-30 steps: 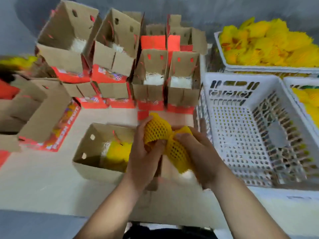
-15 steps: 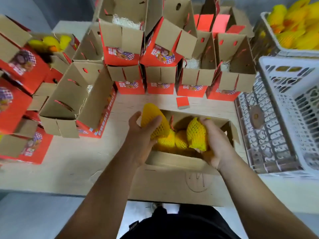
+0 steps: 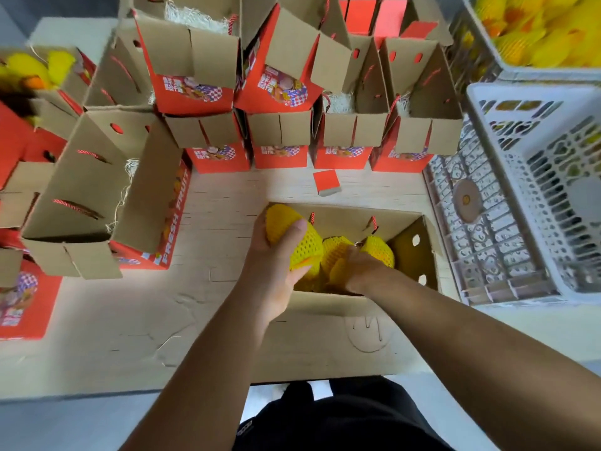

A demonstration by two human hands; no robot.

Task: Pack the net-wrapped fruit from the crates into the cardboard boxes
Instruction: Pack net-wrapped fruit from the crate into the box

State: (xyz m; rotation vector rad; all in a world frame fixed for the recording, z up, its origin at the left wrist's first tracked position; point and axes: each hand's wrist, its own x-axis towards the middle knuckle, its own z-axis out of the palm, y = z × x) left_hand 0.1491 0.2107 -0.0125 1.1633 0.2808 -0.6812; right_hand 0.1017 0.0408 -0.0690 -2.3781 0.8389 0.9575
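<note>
1. The left hand (image 3: pixel 276 255) is gripping a yellow foam-net-wrapped fruit (image 3: pixel 292 237) over the left end of the open brown cardboard box (image 3: pixel 413 252) at the near edge of the pale wooden worktop (image 3: pixel 97 320); thumb and fingers are curling round it, so this grip is grasping the fruit.
2. Compared with half a second ago, that fruit is sitting lower, now partly inside the box's opening instead of above its rim.
3. The right hand (image 3: pixel 361 268) is reaching deeper into the box than before, its fingers pressing down among the netted fruits already packed (image 3: pixel 379 250); I cannot tell whether its grip is clenched round one or released.
4. A second netted fruit (image 3: pixel 335 252) is lying between the two hands inside the box.
5. Red-and-brown printed gift boxes (image 3: pixel 279 86) are standing open along the far edge of the worktop.
6. An empty white perforated plastic crate (image 3: pixel 533 190) is sitting at the right edge, and a white crate of yellow netted fruit (image 3: pixel 536 30) is resting at the far right corner.
</note>
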